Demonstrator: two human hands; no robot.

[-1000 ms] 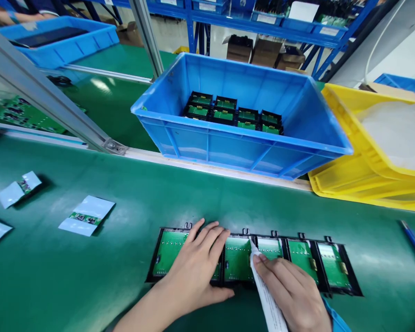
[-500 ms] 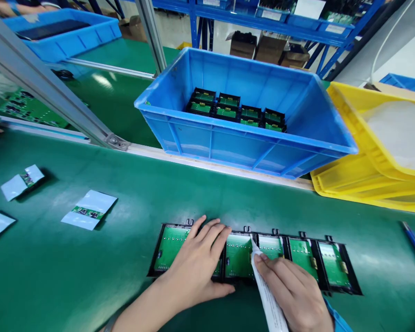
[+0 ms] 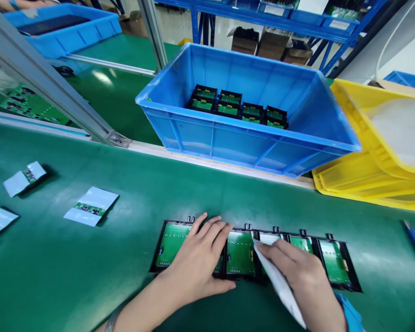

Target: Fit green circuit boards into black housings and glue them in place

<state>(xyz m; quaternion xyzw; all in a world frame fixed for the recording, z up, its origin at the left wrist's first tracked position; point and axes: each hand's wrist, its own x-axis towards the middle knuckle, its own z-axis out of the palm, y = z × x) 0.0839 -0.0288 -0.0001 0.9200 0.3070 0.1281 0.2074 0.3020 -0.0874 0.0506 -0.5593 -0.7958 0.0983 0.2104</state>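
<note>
The left hand (image 3: 197,256) is bracing the black frame (image 3: 351,267), fingers spread; the right hand (image 3: 306,276) is gripping the white tube (image 3: 279,282), ideally guiding its nozzle (image 3: 254,239) lightly.

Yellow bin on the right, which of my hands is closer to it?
Right. Your right hand grips the white tube, nearer you and left of the yellow bin; your left hand, farther left, rests on the black frame.

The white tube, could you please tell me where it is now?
In the head view, the white tube is low and right of centre, in the right hand, its tip at the row of framed green boards, right of the left hand.
</note>
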